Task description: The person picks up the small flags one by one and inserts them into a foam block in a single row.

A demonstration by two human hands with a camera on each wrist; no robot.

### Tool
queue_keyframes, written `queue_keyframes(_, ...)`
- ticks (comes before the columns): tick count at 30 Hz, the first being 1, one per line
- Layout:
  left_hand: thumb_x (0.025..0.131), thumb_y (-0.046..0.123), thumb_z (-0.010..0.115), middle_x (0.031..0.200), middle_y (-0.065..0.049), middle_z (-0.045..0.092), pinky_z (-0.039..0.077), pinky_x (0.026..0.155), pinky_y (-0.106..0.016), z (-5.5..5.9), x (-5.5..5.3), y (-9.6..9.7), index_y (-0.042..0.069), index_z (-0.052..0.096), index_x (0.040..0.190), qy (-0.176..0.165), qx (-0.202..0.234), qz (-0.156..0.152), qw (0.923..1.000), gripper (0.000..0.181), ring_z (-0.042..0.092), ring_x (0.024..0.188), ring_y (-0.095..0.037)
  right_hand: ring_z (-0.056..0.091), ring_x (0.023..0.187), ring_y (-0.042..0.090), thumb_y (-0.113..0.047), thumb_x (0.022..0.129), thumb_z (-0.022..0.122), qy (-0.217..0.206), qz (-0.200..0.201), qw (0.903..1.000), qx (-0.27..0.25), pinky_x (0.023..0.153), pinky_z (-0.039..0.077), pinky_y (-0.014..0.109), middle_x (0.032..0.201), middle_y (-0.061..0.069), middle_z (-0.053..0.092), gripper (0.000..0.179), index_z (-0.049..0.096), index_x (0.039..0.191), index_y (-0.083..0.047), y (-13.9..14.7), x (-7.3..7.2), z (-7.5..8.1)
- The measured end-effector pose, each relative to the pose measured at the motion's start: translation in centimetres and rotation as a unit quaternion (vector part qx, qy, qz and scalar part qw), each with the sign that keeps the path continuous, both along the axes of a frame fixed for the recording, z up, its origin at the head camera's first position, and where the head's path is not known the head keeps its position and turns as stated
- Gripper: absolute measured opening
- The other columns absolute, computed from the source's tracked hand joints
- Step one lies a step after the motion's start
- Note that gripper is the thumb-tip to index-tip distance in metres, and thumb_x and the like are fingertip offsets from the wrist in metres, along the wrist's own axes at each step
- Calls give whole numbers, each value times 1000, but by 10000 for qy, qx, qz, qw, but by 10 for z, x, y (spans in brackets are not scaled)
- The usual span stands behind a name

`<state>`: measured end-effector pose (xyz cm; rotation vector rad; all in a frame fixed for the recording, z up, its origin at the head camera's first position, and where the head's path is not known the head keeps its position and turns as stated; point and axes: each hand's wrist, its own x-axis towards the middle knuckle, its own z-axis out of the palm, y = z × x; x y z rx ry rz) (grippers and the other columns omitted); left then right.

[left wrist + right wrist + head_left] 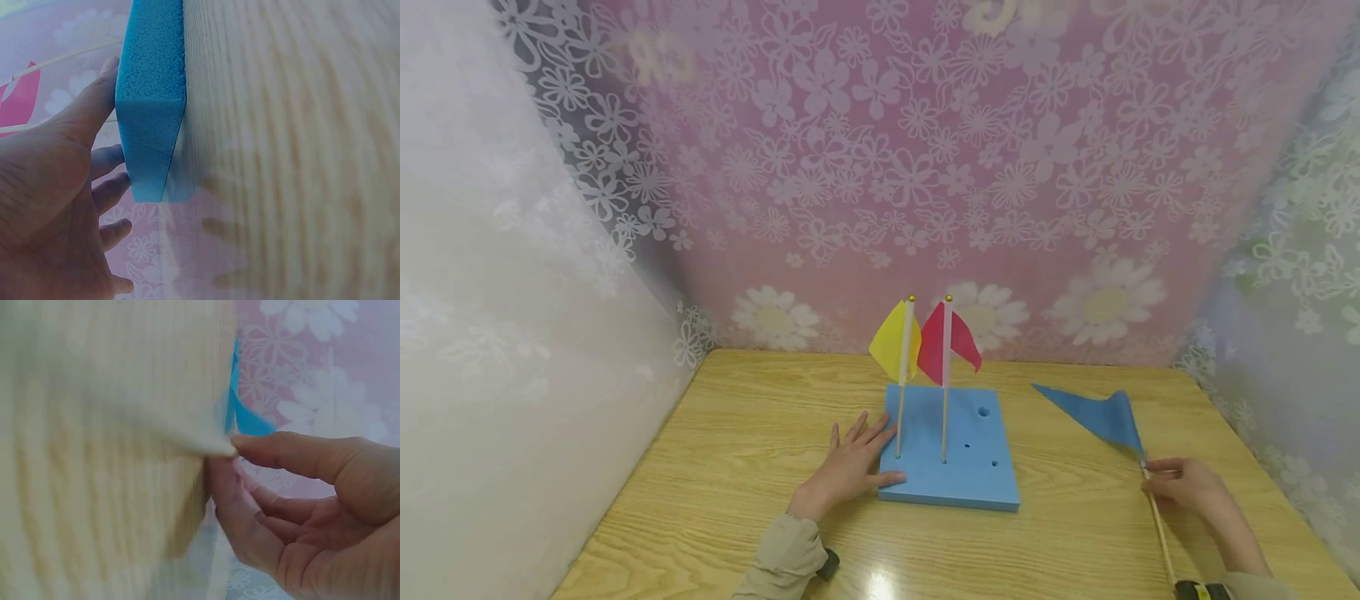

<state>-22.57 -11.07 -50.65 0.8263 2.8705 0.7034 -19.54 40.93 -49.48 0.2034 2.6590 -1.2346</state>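
Note:
My left hand [847, 467] rests on the left edge of a blue foam board [958, 487], fingers spread and thumb on its top. In the left wrist view the fingers [111, 190] lie along the board's thick side [150, 137]. A yellow flag [891, 342] and a red flag [934, 346] stand upright on thin sticks in the board's holes. Over the table's right side, my right hand [1191, 487] pinches the wooden stick of a blue flag [1105, 418] between thumb and fingers. The cloth points left, and the stick [187, 442] runs back toward the wrist.
Several open holes show on the board's right half, the largest a round hole [983, 412] at the back. The wood-grain table [760, 417] ends at a pink flowered curtain [850, 208] behind. Pale cloth [535, 333] hangs at the left, and more patterned cloth at the right.

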Motion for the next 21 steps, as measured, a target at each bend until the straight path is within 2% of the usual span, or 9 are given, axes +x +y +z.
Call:
queue_keyframes(6,95,55,65,167,-7,25,2,115,-76,1,1,0,16,35,160,-15,11,6,10000,81,11,155,-41,71,77,10,-2,100,58,130,145,9996,-207,71,62,32,104,29,69,50,39,131,32,-6,-2,4)
queue_keyframes(9,95,55,65,167,-7,25,2,115,-76,1,0,0,16,36,160,-20,9,3,10000,81,10,155,-41,70,79,9,-6,103,55,249,179,9992,-240,73,62,32,107,28,66,52,37,134,31,-11,-3,10)
queue_keyframes(13,95,55,65,167,-7,25,3,115,-76,1,0,0,16,36,160,-22,17,1,10000,80,11,155,-41,70,79,8,-7,103,57,576,154,9978,-305,74,62,31,108,25,64,53,37,137,29,-21,-4,17)
queue_keyframes(21,95,54,65,167,-8,26,3,115,-77,1,1,0,15,37,159,26,50,-18,10000,80,11,155,-41,65,79,-3,-11,104,59,1215,57,9916,-435,75,62,31,110,25,63,53,40,140,23,-48,-10,30)
